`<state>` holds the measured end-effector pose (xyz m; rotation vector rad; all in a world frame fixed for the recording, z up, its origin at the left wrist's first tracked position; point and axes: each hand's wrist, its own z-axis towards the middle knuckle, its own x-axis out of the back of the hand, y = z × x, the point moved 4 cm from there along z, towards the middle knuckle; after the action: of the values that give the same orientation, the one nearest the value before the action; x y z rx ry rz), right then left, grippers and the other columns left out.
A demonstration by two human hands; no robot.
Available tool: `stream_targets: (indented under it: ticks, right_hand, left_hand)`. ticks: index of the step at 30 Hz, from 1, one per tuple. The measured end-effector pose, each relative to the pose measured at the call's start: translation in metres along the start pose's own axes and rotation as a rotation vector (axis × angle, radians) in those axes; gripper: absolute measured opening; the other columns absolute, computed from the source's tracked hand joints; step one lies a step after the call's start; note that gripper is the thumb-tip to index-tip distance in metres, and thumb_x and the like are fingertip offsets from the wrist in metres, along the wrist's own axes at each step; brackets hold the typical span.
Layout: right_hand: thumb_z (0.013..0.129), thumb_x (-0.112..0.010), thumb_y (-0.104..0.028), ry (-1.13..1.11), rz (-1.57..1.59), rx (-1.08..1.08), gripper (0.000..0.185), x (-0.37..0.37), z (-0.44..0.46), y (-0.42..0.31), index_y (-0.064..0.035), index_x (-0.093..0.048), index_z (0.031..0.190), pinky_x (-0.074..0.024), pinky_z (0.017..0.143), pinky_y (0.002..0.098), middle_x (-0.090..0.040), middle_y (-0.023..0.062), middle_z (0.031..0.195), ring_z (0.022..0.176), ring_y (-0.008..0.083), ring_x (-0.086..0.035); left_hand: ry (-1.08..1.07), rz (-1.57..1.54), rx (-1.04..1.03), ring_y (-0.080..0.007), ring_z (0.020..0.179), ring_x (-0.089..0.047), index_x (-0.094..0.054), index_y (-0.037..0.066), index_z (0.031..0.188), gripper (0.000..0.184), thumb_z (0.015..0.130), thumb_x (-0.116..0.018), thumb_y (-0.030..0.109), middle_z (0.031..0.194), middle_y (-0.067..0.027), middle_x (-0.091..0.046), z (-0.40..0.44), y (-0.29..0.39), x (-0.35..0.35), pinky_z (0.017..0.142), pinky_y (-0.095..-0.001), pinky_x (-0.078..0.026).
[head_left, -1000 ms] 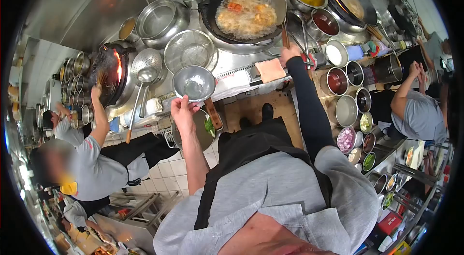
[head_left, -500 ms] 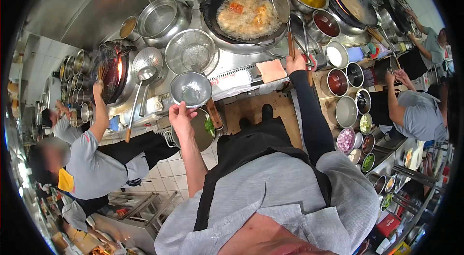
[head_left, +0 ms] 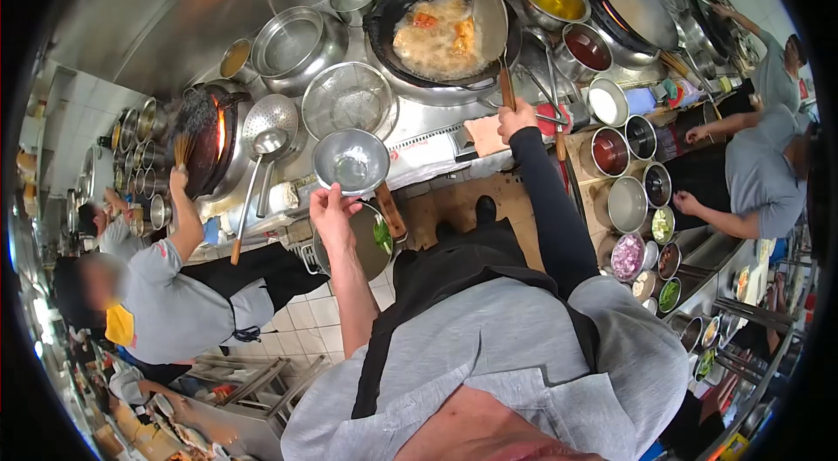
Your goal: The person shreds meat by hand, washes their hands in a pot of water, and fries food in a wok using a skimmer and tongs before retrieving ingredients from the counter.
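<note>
My left hand (head_left: pixel 334 215) grips the near rim of a small metal bowl (head_left: pixel 351 162), which has a little clear liquid or shine at its bottom. In my right hand (head_left: pixel 517 119) is the wooden handle of a wide, round-headed skimmer (head_left: pixel 490 22). Its head is tilted over the right side of a black wok (head_left: pixel 384 33), partly covering the bubbling oil. Orange-red pieces of food (head_left: pixel 426 21) fry in that oil. Just beyond the bowl, a round wire strainer (head_left: pixel 347 101) rests on the steel counter.
A perforated ladle (head_left: pixel 269 120) and a steel pot (head_left: pixel 325 42) stand left of the wok. Sauce bowls (head_left: pixel 609 149) line the right side. A co-worker (head_left: pixel 183 286) tends a flaming wok (head_left: pixel 205 142) at left; another person (head_left: pixel 759 173) is at right. A pot (head_left: pixel 356 256) with greens sits below my left hand.
My right hand has drawn slightly left and nearer, bringing the skimmer's head from the wok's right rim over the oil. The bowl has shifted slightly right. The right co-worker's hands have moved apart.
</note>
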<state>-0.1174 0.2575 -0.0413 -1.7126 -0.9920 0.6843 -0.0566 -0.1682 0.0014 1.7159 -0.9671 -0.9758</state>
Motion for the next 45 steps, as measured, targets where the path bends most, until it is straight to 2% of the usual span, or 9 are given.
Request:
stream_targets:
  ticks: [5, 8, 11, 12, 25, 30, 37, 42, 45]
  right_hand:
    - [0.088, -0.052, -0.003, -0.063, 0.262, -0.220, 0.010, -0.005, -0.010, 0.001, -0.0095, -0.048, 0.095, -0.0184, 0.031, 0.0245, -0.044, 0.0013, 0.063, 0.039, 0.0072, -0.034]
    - [0.087, -0.053, -0.006, -0.141, 0.115, -0.256, 0.013, -0.001, 0.024, 0.034, -0.0062, -0.051, 0.100, -0.0360, 0.034, 0.0361, -0.056, 0.0104, 0.066, 0.043, 0.0220, -0.051]
    - [0.085, -0.054, -0.010, 0.132, -0.793, 0.406, 0.025, -0.009, 0.049, 0.028, -0.0015, -0.054, 0.108, -0.0531, 0.061, 0.0489, -0.066, 0.0249, 0.082, 0.070, 0.0421, -0.066]
    - [0.083, -0.057, -0.013, 0.109, -0.823, 0.273, 0.036, -0.006, 0.056, 0.031, 0.0018, -0.054, 0.115, -0.0494, 0.088, 0.0512, -0.065, 0.0328, 0.097, 0.098, 0.0494, -0.061]
    - [0.085, -0.054, -0.014, 0.072, -0.795, 0.448, 0.046, 0.008, -0.012, -0.016, -0.0031, -0.050, 0.129, -0.0486, 0.082, 0.0562, -0.065, 0.0328, 0.094, 0.092, 0.0502, -0.062]
    - [0.085, -0.055, -0.011, 0.089, -0.919, 0.355, 0.043, -0.009, -0.006, -0.028, -0.0034, -0.052, 0.127, -0.0484, 0.083, 0.0560, -0.065, 0.0332, 0.092, 0.093, 0.0506, -0.061]
    - [0.082, -0.057, -0.012, -0.081, -0.702, 0.537, 0.031, -0.072, 0.002, -0.047, -0.0003, -0.055, 0.110, -0.0489, 0.083, 0.0543, -0.065, 0.0316, 0.093, 0.094, 0.0481, -0.062]
    - [0.085, -0.056, -0.014, -0.099, -0.951, 0.318, 0.025, -0.098, 0.028, -0.017, -0.0034, -0.054, 0.108, -0.0495, 0.082, 0.0535, -0.065, 0.0307, 0.093, 0.095, 0.0485, -0.062]
    - [0.087, -0.055, -0.012, -0.130, -1.032, 0.259, 0.036, -0.091, 0.015, -0.022, 0.0006, -0.051, 0.121, -0.0507, 0.083, 0.0529, -0.066, 0.0327, 0.098, 0.098, 0.0481, -0.063]
  left_hand:
    - [0.003, 0.011, -0.001, -0.0196, 0.066, -0.068, -0.049, 0.006, 0.093, 0.014, 0.096, -0.061, 0.012, 0.089, -0.0092, -0.061, 0.000, 0.001, 0.005, 0.049, -0.0280, -0.055]
    - [-0.008, 0.018, -0.001, -0.0192, 0.067, -0.068, -0.049, 0.006, 0.093, 0.015, 0.096, -0.062, 0.013, 0.089, -0.0088, -0.061, 0.004, -0.001, 0.004, 0.050, -0.0280, -0.055]
    - [-0.037, 0.035, 0.004, -0.0185, 0.067, -0.067, -0.049, 0.006, 0.094, 0.015, 0.096, -0.063, 0.013, 0.089, -0.0082, -0.061, 0.011, -0.004, -0.006, 0.050, -0.0281, -0.055]
    - [-0.045, 0.039, 0.004, -0.0183, 0.067, -0.067, -0.049, 0.007, 0.094, 0.015, 0.096, -0.063, 0.014, 0.089, -0.0080, -0.060, 0.014, -0.004, -0.009, 0.050, -0.0281, -0.055]
    - [0.030, 0.022, -0.016, -0.0211, 0.067, -0.069, -0.049, 0.006, 0.096, 0.015, 0.096, -0.063, 0.014, 0.090, -0.0090, -0.060, 0.000, 0.000, 0.009, 0.049, -0.0278, -0.054]
    - [0.048, -0.001, -0.008, -0.0219, 0.066, -0.069, -0.048, 0.007, 0.093, 0.016, 0.096, -0.062, 0.013, 0.087, -0.0089, -0.062, -0.002, 0.004, 0.003, 0.048, -0.0265, -0.055]
    - [-0.006, 0.020, -0.020, -0.0196, 0.066, -0.067, -0.048, 0.007, 0.095, 0.016, 0.096, -0.062, 0.015, 0.088, -0.0077, -0.061, -0.001, 0.000, -0.005, 0.050, -0.0282, -0.055]
    - [0.025, -0.002, -0.016, -0.0195, 0.066, -0.067, -0.048, 0.007, 0.096, 0.015, 0.097, -0.062, 0.014, 0.088, -0.0077, -0.061, -0.013, 0.009, -0.003, 0.050, -0.0277, -0.055]
    - [0.059, -0.002, -0.026, -0.0201, 0.066, -0.068, -0.049, 0.007, 0.095, 0.014, 0.097, -0.061, 0.014, 0.088, -0.0084, -0.062, -0.015, 0.013, 0.008, 0.049, -0.0269, -0.054]
